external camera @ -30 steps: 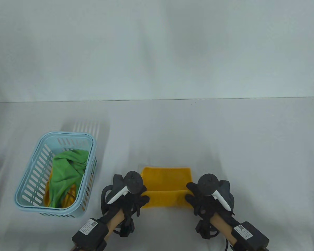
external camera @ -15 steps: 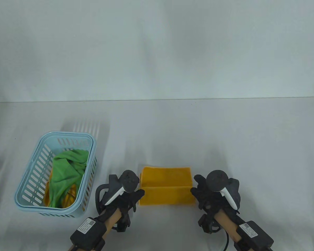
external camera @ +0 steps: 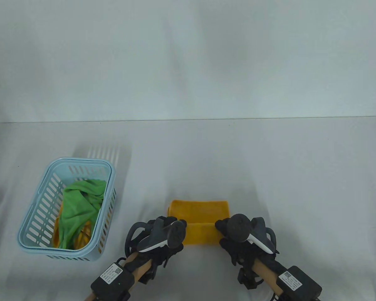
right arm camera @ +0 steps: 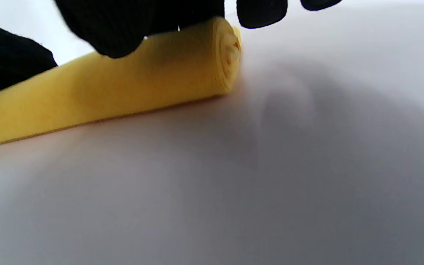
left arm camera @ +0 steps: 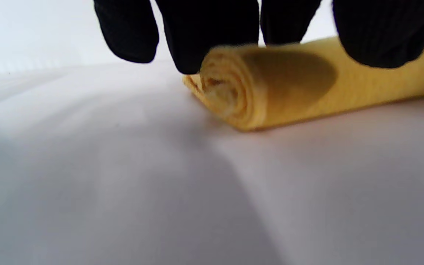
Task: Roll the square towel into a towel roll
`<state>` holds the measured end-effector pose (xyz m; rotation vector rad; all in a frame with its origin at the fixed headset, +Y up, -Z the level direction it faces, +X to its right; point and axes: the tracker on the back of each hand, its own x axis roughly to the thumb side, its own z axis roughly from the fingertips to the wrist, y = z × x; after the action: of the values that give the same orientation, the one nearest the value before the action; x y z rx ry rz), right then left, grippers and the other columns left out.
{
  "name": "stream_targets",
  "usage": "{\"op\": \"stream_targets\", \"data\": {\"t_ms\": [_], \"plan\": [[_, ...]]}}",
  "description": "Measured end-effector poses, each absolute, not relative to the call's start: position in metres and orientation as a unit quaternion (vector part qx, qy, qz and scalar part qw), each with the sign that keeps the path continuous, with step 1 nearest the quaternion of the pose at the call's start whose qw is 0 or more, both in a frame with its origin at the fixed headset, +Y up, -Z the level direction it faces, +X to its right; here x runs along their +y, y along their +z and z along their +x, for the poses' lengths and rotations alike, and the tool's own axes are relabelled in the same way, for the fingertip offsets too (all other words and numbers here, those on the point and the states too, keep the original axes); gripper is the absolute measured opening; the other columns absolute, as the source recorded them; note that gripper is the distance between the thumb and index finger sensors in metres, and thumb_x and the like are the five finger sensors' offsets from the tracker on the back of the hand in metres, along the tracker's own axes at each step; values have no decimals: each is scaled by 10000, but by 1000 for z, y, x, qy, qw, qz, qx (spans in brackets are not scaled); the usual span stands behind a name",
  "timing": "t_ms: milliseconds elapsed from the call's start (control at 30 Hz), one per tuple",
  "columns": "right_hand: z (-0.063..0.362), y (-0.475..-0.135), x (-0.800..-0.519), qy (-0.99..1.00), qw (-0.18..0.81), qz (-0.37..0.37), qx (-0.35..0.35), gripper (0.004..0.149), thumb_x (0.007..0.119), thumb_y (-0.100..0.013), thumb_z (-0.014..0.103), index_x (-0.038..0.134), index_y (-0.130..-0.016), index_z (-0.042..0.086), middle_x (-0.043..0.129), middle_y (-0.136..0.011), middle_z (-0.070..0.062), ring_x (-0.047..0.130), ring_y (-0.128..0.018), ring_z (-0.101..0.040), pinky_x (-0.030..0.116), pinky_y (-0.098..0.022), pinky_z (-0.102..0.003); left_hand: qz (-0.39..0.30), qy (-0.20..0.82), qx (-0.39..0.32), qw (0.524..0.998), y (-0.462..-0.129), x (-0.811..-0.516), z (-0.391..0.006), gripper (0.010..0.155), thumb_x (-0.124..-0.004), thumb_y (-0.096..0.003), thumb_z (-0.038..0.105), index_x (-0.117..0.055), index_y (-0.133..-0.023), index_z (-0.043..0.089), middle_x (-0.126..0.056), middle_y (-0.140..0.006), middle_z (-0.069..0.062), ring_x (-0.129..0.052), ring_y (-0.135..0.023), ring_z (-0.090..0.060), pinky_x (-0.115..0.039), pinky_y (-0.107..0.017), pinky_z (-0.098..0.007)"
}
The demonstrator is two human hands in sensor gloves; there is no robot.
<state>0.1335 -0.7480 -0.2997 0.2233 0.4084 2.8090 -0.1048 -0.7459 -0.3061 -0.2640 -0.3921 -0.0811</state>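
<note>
Risk I see: left hand and right hand, fingers curled over the towel, roll unevenly toward 12 o'clock, coning it.

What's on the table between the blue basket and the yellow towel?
Only the left hand, at the towel's left end; from the basket to it, bare white cloth, in the table view.
</note>
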Motion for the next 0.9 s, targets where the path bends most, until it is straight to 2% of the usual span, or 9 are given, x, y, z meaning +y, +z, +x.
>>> {"op": "stream_targets", "data": {"t_ms": [233, 433, 633, 733, 900], "plan": [[130, -300, -759, 982, 88, 75, 152, 736, 793, -325, 500, 432, -962, 425, 452, -1075, 148, 492, -1028, -297, 480, -722, -573, -145, -64, -186, 970, -309, -757, -105, 826, -781, -346, 535, -388, -1057, 387, -441, -1119, 74, -579, -1044, -228, -573, -774, -499], [131, -301, -762, 983, 87, 65, 149, 710, 786, -349, 452, 409, -950, 452, 435, -1067, 163, 526, -1011, -288, 496, -717, -564, -158, -60, -173, 970, -312, -762, -108, 819, -776, -373, 488, -330, -1056, 408, -374, -1127, 99, -544, -1059, -209, -561, -784, -484], [135, -304, -758, 982, 116, 61, 134, 619, 728, -376, 425, 479, -943, 446, 525, -1053, 146, 572, -994, -293, 531, -702, -556, -150, -36, -169, 973, -314, -754, -111, 749, -760, -384, 473, -424, -1050, 412, -511, -1116, 106, -643, -1041, -209, -609, -772, -479], [141, -306, -755, 976, 157, 54, 143, 620, 729, -372, 442, 494, -945, 429, 581, -1037, 124, 601, -980, -289, 555, -693, -547, -155, 15, -156, 975, -318, -746, -119, 726, -779, -366, 495, -510, -1035, 419, -650, -1093, 122, -747, -992, -228, -652, -749, -484], [153, -309, -751, 952, 265, 5, 155, 651, 746, -353, 464, 518, -953, 352, 751, -947, 49, 697, -919, -294, 601, -665, -547, -190, 131, -115, 966, -324, -741, -135, 707, -782, -352, 531, -618, -1014, 344, -826, -996, 83, -865, -885, -223, -706, -698, -495]]}}
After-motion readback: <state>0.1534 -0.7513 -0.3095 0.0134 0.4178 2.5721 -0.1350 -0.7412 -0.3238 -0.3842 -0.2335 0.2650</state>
